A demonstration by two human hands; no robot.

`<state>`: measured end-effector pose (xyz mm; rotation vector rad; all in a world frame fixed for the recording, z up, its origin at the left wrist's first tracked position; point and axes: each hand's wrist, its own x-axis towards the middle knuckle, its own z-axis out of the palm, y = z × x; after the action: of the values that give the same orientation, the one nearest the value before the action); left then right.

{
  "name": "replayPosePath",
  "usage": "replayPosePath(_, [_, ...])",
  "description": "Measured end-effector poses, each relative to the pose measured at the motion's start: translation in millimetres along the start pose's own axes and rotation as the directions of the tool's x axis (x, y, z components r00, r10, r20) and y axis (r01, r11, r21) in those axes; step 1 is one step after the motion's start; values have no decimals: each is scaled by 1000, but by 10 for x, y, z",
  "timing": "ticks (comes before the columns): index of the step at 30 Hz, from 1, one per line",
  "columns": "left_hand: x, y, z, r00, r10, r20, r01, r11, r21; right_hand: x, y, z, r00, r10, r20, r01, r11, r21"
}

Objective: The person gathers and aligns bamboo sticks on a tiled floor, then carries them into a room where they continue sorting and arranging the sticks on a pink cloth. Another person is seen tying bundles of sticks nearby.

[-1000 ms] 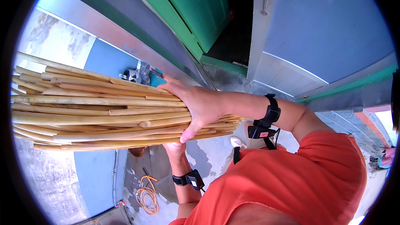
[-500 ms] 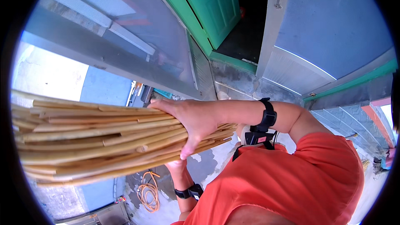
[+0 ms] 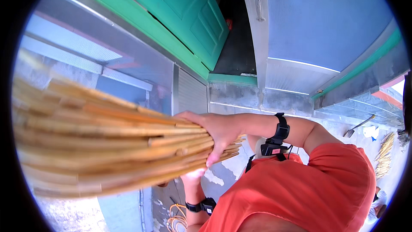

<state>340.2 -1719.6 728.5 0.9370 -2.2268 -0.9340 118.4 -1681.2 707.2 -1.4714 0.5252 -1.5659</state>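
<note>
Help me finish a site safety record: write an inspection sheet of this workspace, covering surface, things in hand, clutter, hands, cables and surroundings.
Surface: floor, patchy grey and white.
Job's things: bundle of pale sticks, far end motion-blurred.
Clutter: long-handled tool and loose sticks at right.
Hands: right hand grips the bundle; left hand at its lower edge, fingers hidden.
Cables: thin dark cord near the right wrist; orange coil below, hose or cable unclear.
Surroundings: green door, open; screen door beside it.

Stick bundle (image 3: 128, 135) out to the left, right hand (image 3: 219, 130) across its top, left hand (image 3: 194, 175) at its near side, hose (image 3: 171, 222) on the floor (image 3: 221, 174) below, shovel (image 3: 359, 124) and another bundle (image 3: 385, 157) toward the floor's right edge
</note>
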Motion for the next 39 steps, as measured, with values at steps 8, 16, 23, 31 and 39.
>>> replayPosePath(8, [1982,-417,755,920,48,389,148,876,-459,138,577,-1151,854,31,-519,-77,995,-68])
replayPosePath(16, [3817,-892,1466,720,47,692,411,775,-480,616,893,-2312,603,41,-796,-139,989,-55])
replayPosePath(23, [5305,-868,1964,400,145,905,521,776,-355,1190,987,-2926,185,-164,-969,-118,975,-188])
replayPosePath(31, [6007,-965,2786,117,77,990,579,804,-131,1263,1080,-3405,-196,-99,-976,-99,992,-81])
replayPosePath(39, [5752,-1234,2618,225,13,974,704,690,-171,1148,819,-3313,-147,-57,-988,-230,973,-22])
